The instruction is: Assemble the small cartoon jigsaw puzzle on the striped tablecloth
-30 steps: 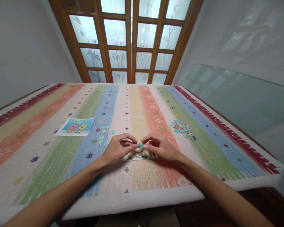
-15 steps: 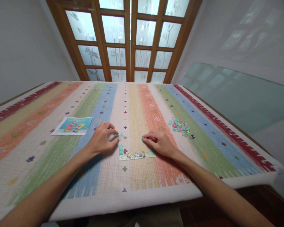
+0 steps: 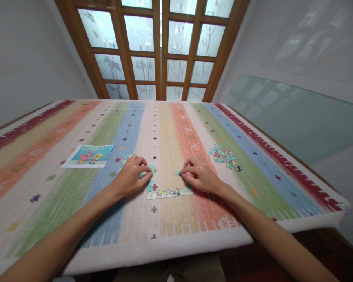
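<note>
Striped tablecloth underneath. Picture card left, face up, likely for reference. Left hand: fingertips at teal column, maybe steadying it; can't tell if pinching. Joined strip just nearer. Right hand pinches teal piece by its edge, probably keeping it visible. Pile at right. Versus last frame: left hand shifted right, uncovering loose pieces.

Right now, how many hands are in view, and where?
2. Left hand at the teal pieces beyond the partial puzzle's left end; right hand near its right end, pinching a teal piece. No others show.
</note>
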`<state>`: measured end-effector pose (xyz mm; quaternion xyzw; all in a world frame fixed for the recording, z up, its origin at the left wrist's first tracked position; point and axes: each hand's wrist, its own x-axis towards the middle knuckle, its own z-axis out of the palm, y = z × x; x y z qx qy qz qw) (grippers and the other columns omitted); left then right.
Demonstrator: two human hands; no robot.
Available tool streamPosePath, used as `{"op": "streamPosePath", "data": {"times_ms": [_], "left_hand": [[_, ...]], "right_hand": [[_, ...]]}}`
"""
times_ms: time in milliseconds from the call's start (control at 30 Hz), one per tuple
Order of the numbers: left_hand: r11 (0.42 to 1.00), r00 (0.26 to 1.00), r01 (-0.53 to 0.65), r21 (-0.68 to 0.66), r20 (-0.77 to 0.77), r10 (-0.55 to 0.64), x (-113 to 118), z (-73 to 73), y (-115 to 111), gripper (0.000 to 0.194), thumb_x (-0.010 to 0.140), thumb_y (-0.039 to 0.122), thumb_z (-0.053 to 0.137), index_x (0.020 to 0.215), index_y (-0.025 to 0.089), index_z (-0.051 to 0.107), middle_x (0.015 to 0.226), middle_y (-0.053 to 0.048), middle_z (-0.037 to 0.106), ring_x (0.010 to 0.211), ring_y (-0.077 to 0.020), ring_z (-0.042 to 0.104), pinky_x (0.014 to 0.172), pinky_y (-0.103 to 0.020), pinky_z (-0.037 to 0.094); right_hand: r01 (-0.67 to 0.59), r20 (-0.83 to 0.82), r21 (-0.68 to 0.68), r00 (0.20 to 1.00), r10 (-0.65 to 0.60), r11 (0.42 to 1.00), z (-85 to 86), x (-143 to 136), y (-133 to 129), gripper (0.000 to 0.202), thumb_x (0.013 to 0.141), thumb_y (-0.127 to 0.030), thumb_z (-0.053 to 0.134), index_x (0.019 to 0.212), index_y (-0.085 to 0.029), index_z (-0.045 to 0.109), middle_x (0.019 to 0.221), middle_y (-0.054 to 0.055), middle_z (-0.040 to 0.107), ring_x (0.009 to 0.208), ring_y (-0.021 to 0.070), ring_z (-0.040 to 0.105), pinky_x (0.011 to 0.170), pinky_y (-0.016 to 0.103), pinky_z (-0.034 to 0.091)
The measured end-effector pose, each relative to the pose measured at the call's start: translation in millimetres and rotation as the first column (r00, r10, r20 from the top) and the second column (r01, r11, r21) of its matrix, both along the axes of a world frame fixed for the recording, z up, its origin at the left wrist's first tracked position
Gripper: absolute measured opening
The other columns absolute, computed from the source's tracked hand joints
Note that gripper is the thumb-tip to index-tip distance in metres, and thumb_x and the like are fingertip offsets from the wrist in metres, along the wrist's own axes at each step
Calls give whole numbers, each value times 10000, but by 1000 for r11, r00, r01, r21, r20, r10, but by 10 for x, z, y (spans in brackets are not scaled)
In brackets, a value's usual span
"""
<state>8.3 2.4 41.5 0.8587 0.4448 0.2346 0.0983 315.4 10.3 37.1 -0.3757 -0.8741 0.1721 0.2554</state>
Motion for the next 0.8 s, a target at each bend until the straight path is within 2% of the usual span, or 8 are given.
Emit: {"op": "streamPosePath", "data": {"times_ms": [200, 367, 467, 567, 800], "left_hand": [[992, 992, 122, 10, -42, -122, 158, -16, -101, 293, 1030, 370, 521, 1085, 234, 774, 1061, -82, 640, 1016, -265, 516, 944, -452, 442], [982, 976, 188, -11, -108, -188, 260, 19, -160, 313, 1051, 369, 488, 1198, 233, 729, 1153, -96, 649, 1090, -284, 503, 978, -470, 431], [990, 986, 137, 41, -99, -132, 203, 11, -123, 329, 1057, 333, 445, 1196, 217, 720, 1172, -93, 677, 1091, -285, 516, 980, -480, 420], [992, 991, 73, 105, -116, -61, 79, -18, -51, 305, 1032, 298, 459, 1114, 203, 737, 1111, -86, 725, 1066, -292, 532, 945, -485, 412], [979, 983, 14, 203, -180, 23, -102, -55, 54, 262, 972, 218, 491, 1052, 193, 740, 1093, -94, 772, 1050, -312, 565, 854, -472, 392]], "right_hand": [[-68, 14, 30, 998, 68, 997, -30, -39, -31, 252, 949, -160, 562, 1029, -186, 799, 982, 106, 634, 919, 228, 601, 822, 386, 499], [-110, 42, 39, 993, 109, 993, -14, -55, -45, 257, 980, -168, 552, 1085, -203, 784, 998, 106, 625, 960, 237, 589, 849, 396, 509], [-107, 49, 46, 993, 105, 993, -16, -41, -34, 262, 990, -164, 536, 1084, -210, 776, 996, 104, 623, 954, 236, 587, 844, 398, 510], [-90, 47, 52, 995, 87, 995, -27, -17, -18, 270, 993, -153, 519, 1081, -205, 770, 999, 106, 623, 941, 235, 590, 830, 395, 511], [-136, 79, 47, 988, 132, 990, -33, -9, -21, 323, 977, -119, 507, 1172, -215, 745, 1050, 114, 622, 985, 241, 586, 890, 411, 509]]}}
